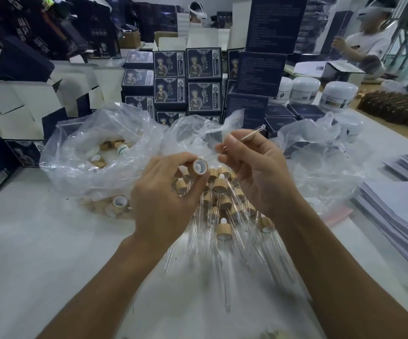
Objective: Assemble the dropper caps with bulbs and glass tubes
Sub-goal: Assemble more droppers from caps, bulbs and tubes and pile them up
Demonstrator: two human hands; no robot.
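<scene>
From the head camera, the left hand (166, 192) pinches a short round bamboo-wood dropper cap with a white plastic lining (200, 166) between thumb and fingertips, its open end turned toward the camera. Just beside it, the right hand (254, 172) grips a thin clear glass tube (249, 135) that slants up and away to a rounded tip. Below both hands lies a heap of finished droppers (222, 204), smooth wooden collars with small white rubber bulbs and long glassy stems fanned across the pale white tabletop (39, 253). A crumpled transparent plastic bag (95, 152) on the left holds more wooden caps. Behind stand stacked dark navy printed cardboard boxes (187, 79), squat white plastic jars (305, 90) and, at right, piles of grey paper leaflets (398, 216).
</scene>
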